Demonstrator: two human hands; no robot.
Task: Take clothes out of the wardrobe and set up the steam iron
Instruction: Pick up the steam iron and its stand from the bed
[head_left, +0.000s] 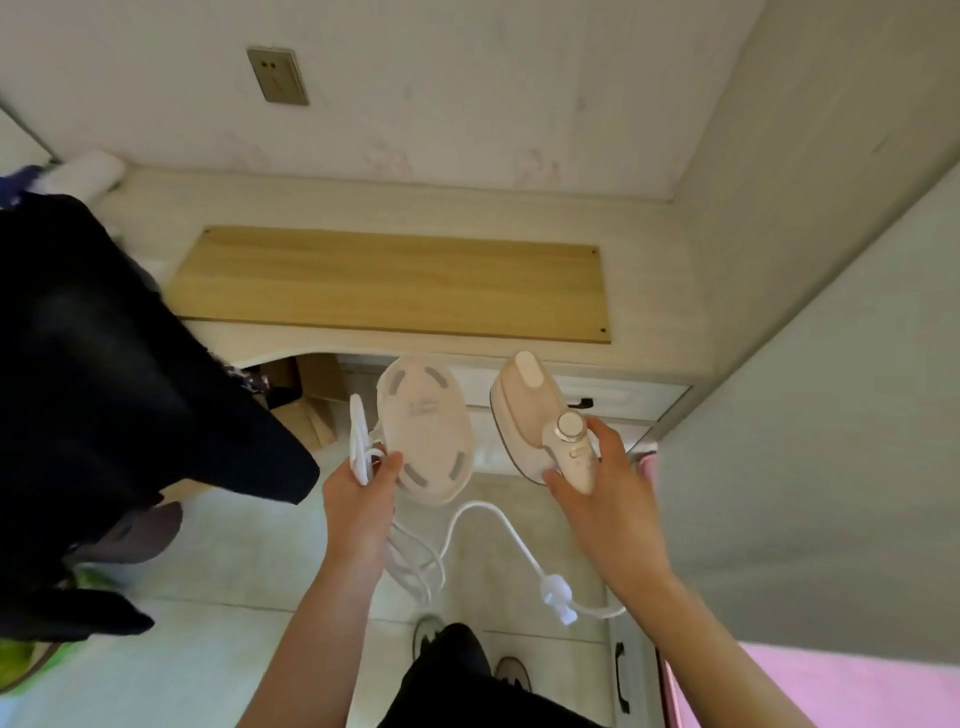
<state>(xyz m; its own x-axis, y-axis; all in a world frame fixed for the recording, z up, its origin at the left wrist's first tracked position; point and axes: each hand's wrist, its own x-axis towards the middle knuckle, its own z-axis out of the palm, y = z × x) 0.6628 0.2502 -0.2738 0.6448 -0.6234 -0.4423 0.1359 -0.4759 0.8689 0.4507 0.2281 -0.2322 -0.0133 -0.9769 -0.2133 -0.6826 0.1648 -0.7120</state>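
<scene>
We hold the iron (540, 415) in our right hand (597, 488), fingers clamped on its handle, in the air just near of the counter (649, 291) edge. Our left hand (358, 488) has its fingers clamped on the base (423, 426), a pale oval tray seen from its underside, together with a flat white part (358, 439) whose function we cannot tell. The cord (483, 525) hangs in a loop between both hands, and its plug (558, 597) dangles free above the floor.

Status, as we judge it:
1. Clothes: a dark garment (104, 374) hangs at the left, near the counter. It appears to be already out of the wardrobe; the wardrobe itself is not identifiable in view.
2. Iron: retrieved, but not yet set down. The board (395, 283) on the counter is bare.
3. Power: not connected. The socket (278, 77) on the far wall is unoccupied.

Remaining: place base and iron on the counter, uncoil the cord, insert the plug.
</scene>
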